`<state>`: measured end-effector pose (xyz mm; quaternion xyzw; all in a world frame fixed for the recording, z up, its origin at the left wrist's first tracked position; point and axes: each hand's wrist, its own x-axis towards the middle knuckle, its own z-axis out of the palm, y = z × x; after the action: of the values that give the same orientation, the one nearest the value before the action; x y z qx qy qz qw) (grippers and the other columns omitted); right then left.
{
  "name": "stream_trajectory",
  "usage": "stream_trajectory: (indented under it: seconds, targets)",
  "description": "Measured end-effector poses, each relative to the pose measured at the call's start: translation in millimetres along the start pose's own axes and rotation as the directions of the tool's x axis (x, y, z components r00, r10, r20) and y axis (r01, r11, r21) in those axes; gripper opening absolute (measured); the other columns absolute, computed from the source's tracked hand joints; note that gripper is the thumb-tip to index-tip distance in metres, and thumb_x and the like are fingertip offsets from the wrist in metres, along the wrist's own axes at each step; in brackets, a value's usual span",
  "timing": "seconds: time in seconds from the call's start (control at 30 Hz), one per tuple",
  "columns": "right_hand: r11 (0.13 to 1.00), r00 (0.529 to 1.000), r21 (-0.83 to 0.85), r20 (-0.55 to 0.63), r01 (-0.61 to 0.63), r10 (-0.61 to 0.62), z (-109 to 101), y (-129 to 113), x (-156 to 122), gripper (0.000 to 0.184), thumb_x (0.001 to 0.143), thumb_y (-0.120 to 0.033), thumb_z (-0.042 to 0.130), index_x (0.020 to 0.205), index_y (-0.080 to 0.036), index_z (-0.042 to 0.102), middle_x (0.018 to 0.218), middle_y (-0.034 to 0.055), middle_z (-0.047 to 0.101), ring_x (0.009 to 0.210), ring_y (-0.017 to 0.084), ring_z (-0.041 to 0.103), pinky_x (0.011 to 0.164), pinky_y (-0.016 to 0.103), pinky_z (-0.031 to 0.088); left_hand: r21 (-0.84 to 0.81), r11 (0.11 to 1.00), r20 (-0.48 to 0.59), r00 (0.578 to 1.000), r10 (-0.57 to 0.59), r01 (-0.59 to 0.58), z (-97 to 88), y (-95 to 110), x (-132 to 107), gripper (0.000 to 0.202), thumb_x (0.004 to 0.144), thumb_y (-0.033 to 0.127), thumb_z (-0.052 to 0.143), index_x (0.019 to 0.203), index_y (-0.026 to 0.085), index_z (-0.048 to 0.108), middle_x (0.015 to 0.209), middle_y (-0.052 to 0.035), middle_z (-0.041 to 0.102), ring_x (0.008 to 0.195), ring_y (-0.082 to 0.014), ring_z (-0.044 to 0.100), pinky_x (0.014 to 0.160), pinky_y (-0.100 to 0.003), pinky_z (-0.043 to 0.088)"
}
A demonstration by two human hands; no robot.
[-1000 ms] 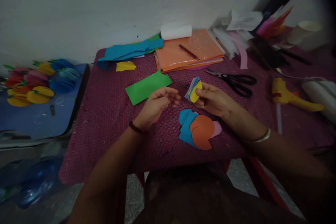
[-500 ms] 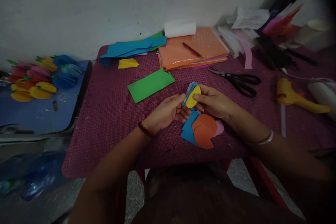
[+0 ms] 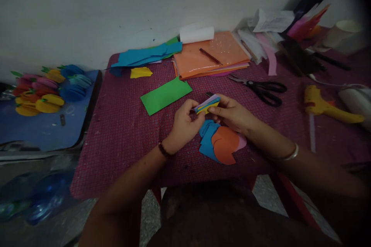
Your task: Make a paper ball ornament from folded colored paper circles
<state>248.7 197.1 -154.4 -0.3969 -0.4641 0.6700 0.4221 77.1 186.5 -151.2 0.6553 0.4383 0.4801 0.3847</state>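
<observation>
Between my two hands is a stack of cut paper pieces (image 3: pixel 208 104) in lilac, blue and yellow, turned edge-on. My left hand (image 3: pixel 187 123) pinches its left end between thumb and fingers. At the other end my right hand (image 3: pixel 233 114) grips the stack, thumb in front. Just below lie orange cut paper pieces (image 3: pixel 227 144), overlapping blue paper pieces (image 3: pixel 209 144) and a bit of pink paper. A green paper strip (image 3: pixel 165 95) rests to the left of my hands. Black-handled scissors (image 3: pixel 262 89) lie beyond my right hand.
At the back are blue paper sheets (image 3: pixel 145 54), an orange packet of sheets (image 3: pixel 210 56) with a pencil (image 3: pixel 210 56) on it, and a yellow scrap (image 3: pixel 141 72). A yellow glue gun (image 3: pixel 327 106) lies right. Paper fruit shapes (image 3: pixel 49 88) sit on a blue board (image 3: pixel 60 131) at left.
The stack has turned from showing its yellow oval face to lying edge-on. My left hand has closed in from fingers spread beside it to a pinch on its end.
</observation>
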Motion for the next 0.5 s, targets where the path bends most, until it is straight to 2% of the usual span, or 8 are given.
stream_trajectory:
  seconds: [0.07, 0.13, 0.23, 0.3, 0.37, 0.43, 0.5]
  targets:
    - [0.993, 0.999, -0.111, 0.018, 0.043, -0.041, -2.6, 0.0, 0.1, 0.036, 0.072, -0.039, 0.082, 0.092, -0.021, 0.058, 0.071, -0.0056, 0.058, 0.053, 0.007, 0.048, 0.047, 0.019, 0.037, -0.008, 0.998, -0.017, 0.998, 0.055, -0.055, -3.1, 1.6, -1.3, 0.009, 0.079, 0.017, 0.060, 0.083, 0.021, 0.053, 0.079, 0.0014, 0.057, 0.077, -0.0132, 0.055, 0.075, -0.027, 0.045]
    - [0.971, 0.992, -0.204, 0.059, 0.125, -0.115, -4.2, -2.0, -0.2, 0.036, 0.074, -0.040, 0.080, 0.097, -0.022, 0.058, 0.080, -0.0026, 0.061, 0.064, 0.010, 0.056, 0.055, 0.021, 0.044, -0.027, 0.997, -0.023, 0.998, 0.065, -0.066, -5.6, 3.1, -2.3, 0.009, 0.079, 0.017, 0.059, 0.084, 0.021, 0.052, 0.080, 0.0010, 0.056, 0.077, -0.0135, 0.055, 0.075, -0.027, 0.046]
    - [0.892, 0.942, -0.304, 0.074, 0.334, -0.328, -2.9, -8.4, -2.9, 0.044, 0.076, -0.041, 0.078, 0.109, -0.023, 0.055, 0.103, 0.0040, 0.063, 0.091, 0.017, 0.063, 0.074, 0.029, 0.053, -0.014, 0.998, -0.031, 0.997, 0.066, -0.067, -6.7, 4.1, -3.1, 0.012, 0.077, 0.014, 0.059, 0.081, 0.021, 0.050, 0.078, 0.0016, 0.053, 0.075, -0.0131, 0.052, 0.072, -0.026, 0.044]
    - [0.772, 0.874, -0.443, 0.059, 0.456, -0.482, -0.2, -13.5, -6.1, 0.038, 0.081, -0.040, 0.072, 0.112, -0.023, 0.056, 0.109, 0.0068, 0.063, 0.100, 0.020, 0.061, 0.084, 0.035, 0.052, -0.016, 0.999, -0.030, 0.998, 0.052, -0.052, -5.6, 4.4, -3.6, 0.014, 0.075, 0.013, 0.060, 0.079, 0.021, 0.049, 0.077, 0.0023, 0.052, 0.073, -0.0125, 0.051, 0.070, -0.025, 0.043]
    - [0.604, 0.797, -0.609, 0.082, 0.515, -0.598, 2.7, -17.6, -9.6, 0.024, 0.087, -0.037, 0.065, 0.106, -0.023, 0.061, 0.105, 0.0074, 0.064, 0.101, 0.021, 0.061, 0.089, 0.038, 0.050, -0.049, 0.999, -0.021, 1.000, 0.000, -0.001, -3.6, 5.0, -4.4, 0.014, 0.074, 0.015, 0.062, 0.078, 0.021, 0.049, 0.075, 0.0031, 0.051, 0.070, -0.0118, 0.049, 0.067, -0.024, 0.042]
    - [0.457, 0.738, -0.704, 0.141, 0.543, -0.660, 4.7, -19.9, -12.0, 0.016, 0.089, -0.034, 0.061, 0.100, -0.023, 0.064, 0.100, 0.0072, 0.066, 0.100, 0.022, 0.061, 0.090, 0.041, 0.049, -0.111, 0.990, 0.008, 0.996, -0.091, 0.091, -1.4, 6.0, -5.0, 0.013, 0.076, 0.019, 0.063, 0.078, 0.020, 0.050, 0.073, 0.0035, 0.051, 0.067, -0.0110, 0.048, 0.063, -0.023, 0.041]
    - [0.381, 0.712, -0.738, 0.188, 0.558, -0.677, 5.6, -20.6, -13.1, 0.013, 0.090, -0.031, 0.059, 0.097, -0.023, 0.066, 0.097, 0.0070, 0.067, 0.098, 0.022, 0.061, 0.089, 0.041, 0.049, -0.189, 0.964, 0.057, 0.983, -0.177, 0.185, 0.4, 6.7, -5.2, 0.013, 0.078, 0.024, 0.065, 0.079, 0.020, 0.052, 0.073, 0.0032, 0.054, 0.066, -0.0105, 0.049, 0.062, -0.023, 0.042]
